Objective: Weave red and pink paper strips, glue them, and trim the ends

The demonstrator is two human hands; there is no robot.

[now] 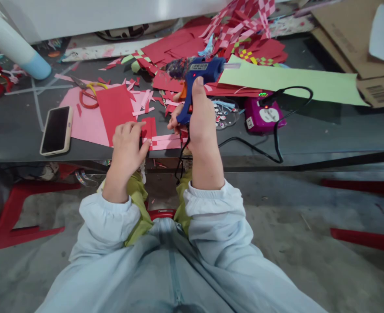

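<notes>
My right hand is wrapped round the handle of a blue glue gun, held upright above the table's near edge. Its black cord runs off to the right. My left hand rests on a small piece of woven red and pink paper strips, fingers curled and pressing down on its left side. The woven piece lies at the front edge of the dark table, just left of the glue gun's handle.
A phone lies face up at the left. Pink and red sheets, scissors, paper scraps, woven pieces, a long green sheet, a purple box, cardboard and a white-blue tube cover the table.
</notes>
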